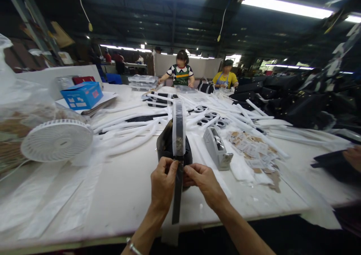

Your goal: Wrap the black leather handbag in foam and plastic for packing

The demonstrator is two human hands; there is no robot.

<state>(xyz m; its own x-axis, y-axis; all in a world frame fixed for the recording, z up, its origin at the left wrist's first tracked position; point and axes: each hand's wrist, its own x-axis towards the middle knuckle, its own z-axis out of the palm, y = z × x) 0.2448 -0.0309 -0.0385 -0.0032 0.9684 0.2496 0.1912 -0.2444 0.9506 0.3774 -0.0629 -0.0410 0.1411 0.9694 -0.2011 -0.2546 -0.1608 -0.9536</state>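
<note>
A black handbag (165, 140) stands in front of me on the white table. Its dark strap (177, 195) rises over the bag and hangs down toward the table's front edge. A translucent white wrapping (179, 129) covers the strap's raised upper part, and more pale wrapping shows at the lower end. My left hand (163, 183) pinches the strap's left edge just below the wrapped part. From the right, my right hand (203, 181) has its fingers closed at the strap's other edge; its fingertips are partly hidden.
A grey tape dispenser (218, 150) stands right of the bag, beside a pile of small tags (254, 150). White wrapped strips (126, 142) spread across the table. At left are a white fan (58, 140) and a blue box (82, 95). Two people work opposite; another person's hand (354, 157) shows at right.
</note>
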